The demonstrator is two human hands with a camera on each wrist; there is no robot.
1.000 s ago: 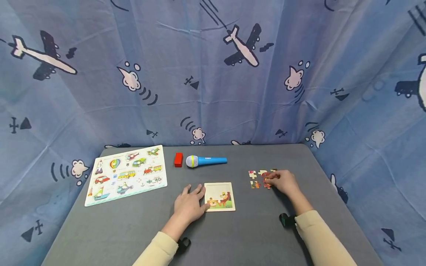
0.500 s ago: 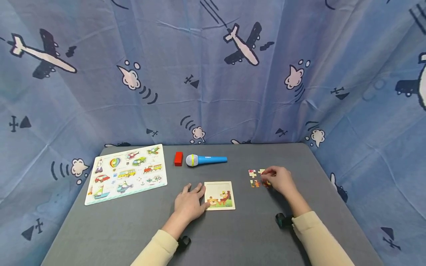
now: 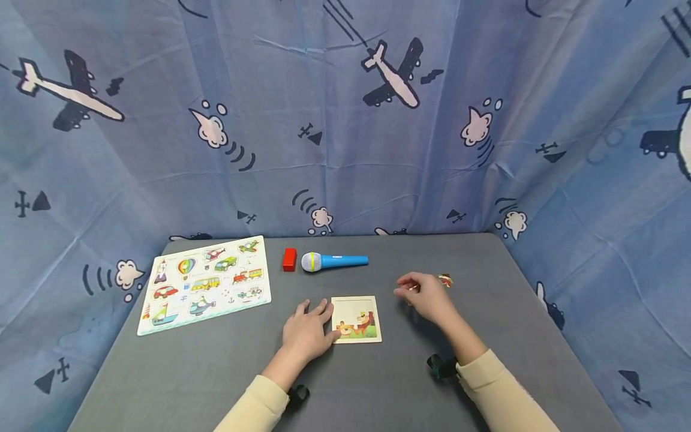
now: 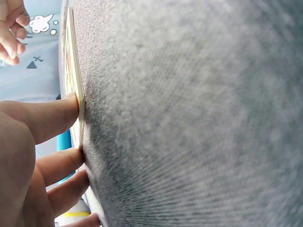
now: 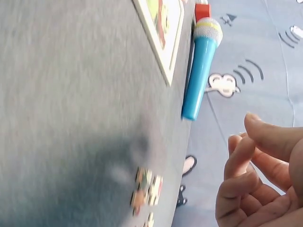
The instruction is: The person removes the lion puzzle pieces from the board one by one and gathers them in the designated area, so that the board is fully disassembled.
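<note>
My left hand point(image 3: 306, 336) lies spread at the left side of a small square wooden puzzle tray point(image 3: 352, 307), its thumb on the tray's near-left corner. In the left wrist view, thumb and fingertips rest along the tray's thin edge point(image 4: 82, 118). Part of an animal picture fills the tray's lower half. To the right, my right hand point(image 3: 429, 295) hovers over loose jigsaw pieces, fingers loosely bent. Nothing shows between its thumb and index finger in the right wrist view, where several pieces point(image 5: 155, 190) lie below. One piece point(image 3: 445, 280) shows beyond the hand; others are hidden under it.
A blue toy microphone point(image 3: 343, 261) and a red block point(image 3: 289, 260) lie behind the tray. At the left is a large picture board point(image 3: 254, 306) with vehicles. A blue airplane-print curtain point(image 3: 345, 138) hangs along the grey table's back edge.
My right hand has moved left across the loose pieces, uncovering the piece at the right and covering those at the left. The left hand and tray have stayed put.
</note>
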